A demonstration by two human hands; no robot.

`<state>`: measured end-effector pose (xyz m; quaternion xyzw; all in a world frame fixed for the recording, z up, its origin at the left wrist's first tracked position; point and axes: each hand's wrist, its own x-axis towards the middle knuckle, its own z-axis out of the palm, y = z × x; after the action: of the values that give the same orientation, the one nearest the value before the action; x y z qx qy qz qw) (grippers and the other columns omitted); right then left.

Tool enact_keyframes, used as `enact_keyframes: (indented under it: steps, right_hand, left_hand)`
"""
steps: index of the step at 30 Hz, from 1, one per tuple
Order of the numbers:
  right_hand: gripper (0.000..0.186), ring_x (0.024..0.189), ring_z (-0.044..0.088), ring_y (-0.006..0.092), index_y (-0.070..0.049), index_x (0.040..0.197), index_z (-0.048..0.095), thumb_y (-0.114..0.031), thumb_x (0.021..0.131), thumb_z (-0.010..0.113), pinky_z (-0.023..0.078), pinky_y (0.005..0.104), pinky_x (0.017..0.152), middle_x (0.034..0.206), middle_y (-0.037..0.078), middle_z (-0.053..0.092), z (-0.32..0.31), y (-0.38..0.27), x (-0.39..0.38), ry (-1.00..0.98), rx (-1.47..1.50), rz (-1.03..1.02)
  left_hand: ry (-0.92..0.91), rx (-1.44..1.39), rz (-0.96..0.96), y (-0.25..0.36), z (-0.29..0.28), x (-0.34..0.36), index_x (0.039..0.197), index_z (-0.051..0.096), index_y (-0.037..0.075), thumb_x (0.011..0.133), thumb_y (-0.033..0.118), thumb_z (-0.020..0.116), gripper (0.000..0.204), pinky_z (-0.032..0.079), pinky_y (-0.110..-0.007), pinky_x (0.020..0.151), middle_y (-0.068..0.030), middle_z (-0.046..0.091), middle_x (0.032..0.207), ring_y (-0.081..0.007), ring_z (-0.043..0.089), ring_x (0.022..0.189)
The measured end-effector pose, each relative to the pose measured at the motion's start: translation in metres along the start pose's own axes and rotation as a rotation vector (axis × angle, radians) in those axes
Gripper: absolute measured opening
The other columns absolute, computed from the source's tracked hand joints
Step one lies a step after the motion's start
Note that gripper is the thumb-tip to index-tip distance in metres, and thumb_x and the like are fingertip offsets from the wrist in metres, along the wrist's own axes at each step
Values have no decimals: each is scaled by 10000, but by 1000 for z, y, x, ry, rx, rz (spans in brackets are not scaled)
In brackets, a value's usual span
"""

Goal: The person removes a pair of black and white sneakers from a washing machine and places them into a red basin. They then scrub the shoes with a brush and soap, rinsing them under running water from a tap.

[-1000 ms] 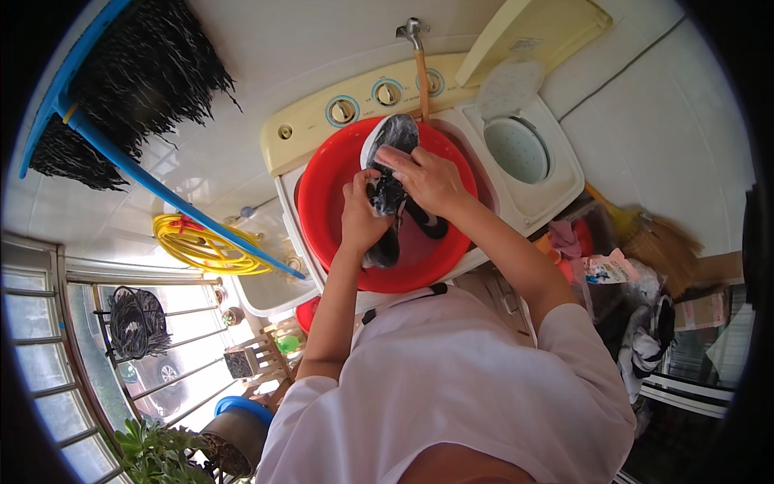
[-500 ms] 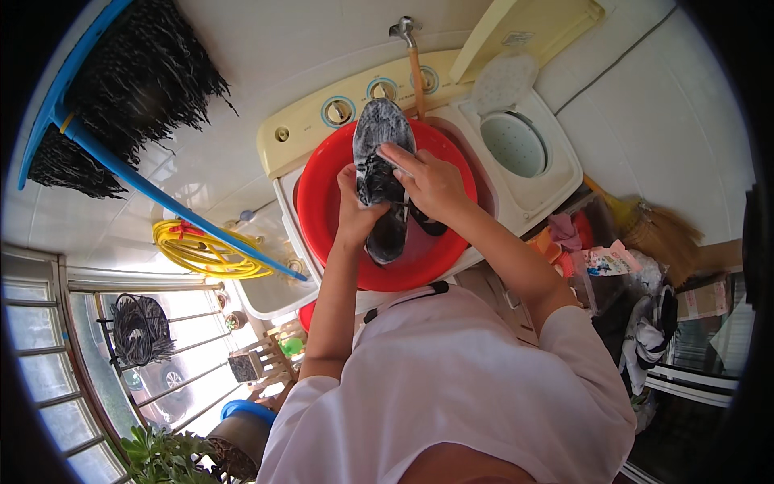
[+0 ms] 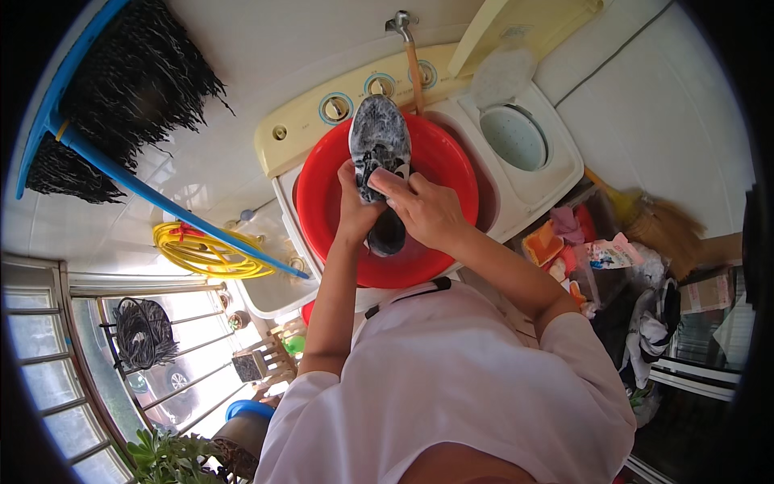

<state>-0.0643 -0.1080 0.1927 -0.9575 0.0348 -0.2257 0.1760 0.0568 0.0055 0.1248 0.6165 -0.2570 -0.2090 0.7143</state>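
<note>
A dark shoe (image 3: 377, 133) with whitish suds over its toe is held toe-up above a red basin (image 3: 318, 218). My left hand (image 3: 356, 206) grips the shoe along its left side, thumb across the middle. My right hand (image 3: 423, 208) is closed over the shoe's lace area from the right. Something pale shows at its fingers, but I cannot make out what it is. The shoe's heel end points down toward me, partly covered by my hands. The basin stands on a cream twin-tub washing machine (image 3: 298, 129).
Behind the basin rises a tap (image 3: 401, 28) with an orange hose. The spin tub (image 3: 513, 137) stands open at right. A blue-handled mop (image 3: 161, 189) slants in from the left above a coiled yellow hose (image 3: 205, 250). A straw broom (image 3: 661, 230) and cluttered bags lie at right.
My right hand has moved down the shoe from near the toe toward the laces, its fingers now more curled. The shoe has shifted slightly up and left. My left hand keeps its grip.
</note>
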Motion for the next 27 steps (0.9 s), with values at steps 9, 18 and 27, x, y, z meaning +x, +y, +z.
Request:
enact_keyframes:
  steps: [9,18,27]
  right_hand:
    - [565,641,658,278,-288,1429,528,-183,894,676,560,426,551,799,89,603,7,-6,4,56,65,35]
    - [481,606,629,302,-278,1329,596,-152,875,691,504,435,502,761,93,564,1,39,38,250,-174,95]
    - [563,691,643,284,-260,1411,578,-102,879,676,522,400,575,821,84,598,2,25,12,277,73,89]
  left_hand:
    - [12,-166,-17,0,-11,3,1356,293,30,683,-61,717,801,482,-345,984,-125,494,1257,-209,559,1142]
    - [3,-306,-68,22,9,-5,1384,323,58,684,-81,674,795,456,-355,1024,-110,499,1283,-225,534,1193]
    - [-47,-598,-206,3,-9,-3,1449,335,109,739,1,626,775,495,-395,999,-113,548,1264,-272,574,1157]
